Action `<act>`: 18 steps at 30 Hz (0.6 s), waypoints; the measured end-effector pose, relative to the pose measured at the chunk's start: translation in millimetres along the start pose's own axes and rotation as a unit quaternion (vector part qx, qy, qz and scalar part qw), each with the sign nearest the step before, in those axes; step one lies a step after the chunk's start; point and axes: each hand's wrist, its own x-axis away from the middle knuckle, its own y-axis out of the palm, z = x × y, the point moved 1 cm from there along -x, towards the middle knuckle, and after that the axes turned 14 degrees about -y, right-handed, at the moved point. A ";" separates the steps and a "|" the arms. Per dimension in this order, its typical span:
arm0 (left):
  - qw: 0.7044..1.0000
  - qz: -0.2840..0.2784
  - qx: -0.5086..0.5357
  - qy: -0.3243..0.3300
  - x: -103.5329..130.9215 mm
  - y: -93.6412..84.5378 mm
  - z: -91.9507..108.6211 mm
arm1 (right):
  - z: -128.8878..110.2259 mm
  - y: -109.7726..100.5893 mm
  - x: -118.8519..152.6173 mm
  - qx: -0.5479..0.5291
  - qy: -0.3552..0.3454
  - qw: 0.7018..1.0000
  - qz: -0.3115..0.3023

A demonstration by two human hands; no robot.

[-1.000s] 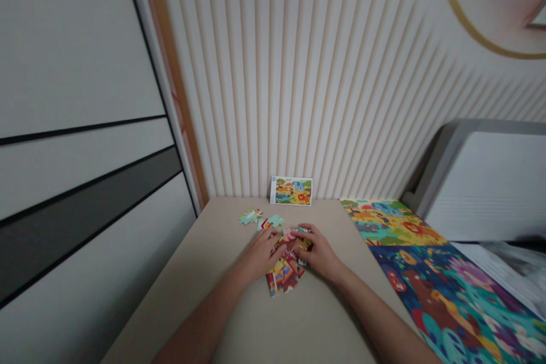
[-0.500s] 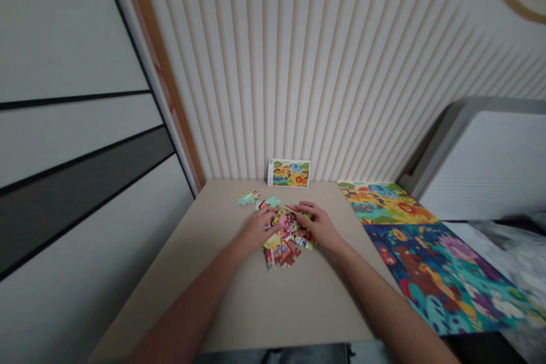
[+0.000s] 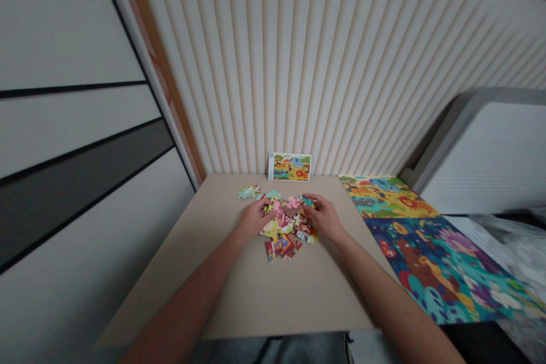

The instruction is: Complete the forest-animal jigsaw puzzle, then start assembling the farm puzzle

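Puzzle pieces (image 3: pixel 280 224) piled on table (image 3: pixel 239 301), directly left of our right hand (image 3: pixel 325 217), grip nearly closed on teal piece (image 3: pixel 307 202); our left hand (image 3: pixel 251 219) curls at pile's left edge, hold unclear.

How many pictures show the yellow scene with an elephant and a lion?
2: a small card standing at the back, behind the puzzle pieces, and a larger sheet lying flat at the right. No others show.

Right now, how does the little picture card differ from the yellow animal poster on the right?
The card stands up; the poster lies flat. The card looks much smaller than the poster. The card has a white border; the poster shows none. Both carry a yellow animal scene.
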 end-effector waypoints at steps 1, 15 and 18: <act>1.000 -0.005 0.025 -0.011 -0.7 0.0 -1.4 | -0.1 0.2 -0.3 -0.013 0.013 1.000 0.007; 0.988 0.029 0.149 -0.038 -8.5 -9.1 -1.0 | -4.4 -8.2 -6.9 -0.026 -0.010 0.997 0.078; 0.987 0.045 0.153 -0.033 -9.4 -12.5 -2.0 | -3.2 -8.7 -6.6 -0.043 -0.011 0.995 0.085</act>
